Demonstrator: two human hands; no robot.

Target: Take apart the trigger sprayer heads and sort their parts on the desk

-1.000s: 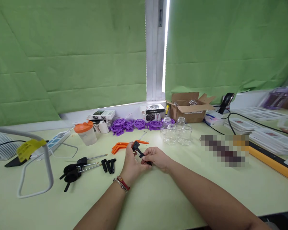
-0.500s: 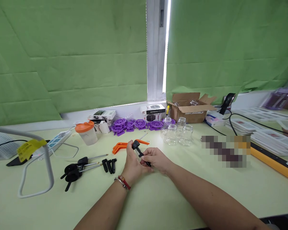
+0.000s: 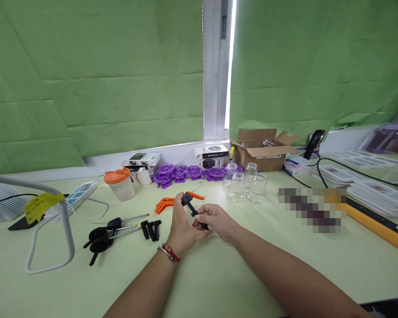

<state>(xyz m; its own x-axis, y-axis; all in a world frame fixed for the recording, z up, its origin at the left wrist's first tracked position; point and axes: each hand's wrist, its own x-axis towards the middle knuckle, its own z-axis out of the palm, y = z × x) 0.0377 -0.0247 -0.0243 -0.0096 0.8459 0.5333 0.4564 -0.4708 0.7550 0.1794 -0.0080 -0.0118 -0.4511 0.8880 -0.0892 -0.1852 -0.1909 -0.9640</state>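
Both my hands meet over the table around a black plastic part with a metal shaft (image 3: pixel 190 205); its exact kind I cannot tell. It slants down to the right, with the black head at the top. My left hand (image 3: pixel 183 226) holds it near the head from the left. My right hand (image 3: pixel 215 219) pinches its lower end, partly hiding it. To the left lie several short black handle-like pieces (image 3: pixel 151 229). Beyond them are black round parts with metal rods (image 3: pixel 102 236). Orange bent handles (image 3: pixel 166 204) lie just behind my left hand.
Glass jars (image 3: pixel 238 187) stand behind my right hand, near purple wheel-shaped parts (image 3: pixel 194 172) and an open cardboard box (image 3: pixel 265 154). An orange-lidded cup (image 3: pixel 121 185) and a white wire frame (image 3: pixel 71 247) are at left. Stacked white cases (image 3: pixel 371 196) sit at right.
The black part and both hands stay in nearly the same place. My left hand has shifted very slightly left and up.
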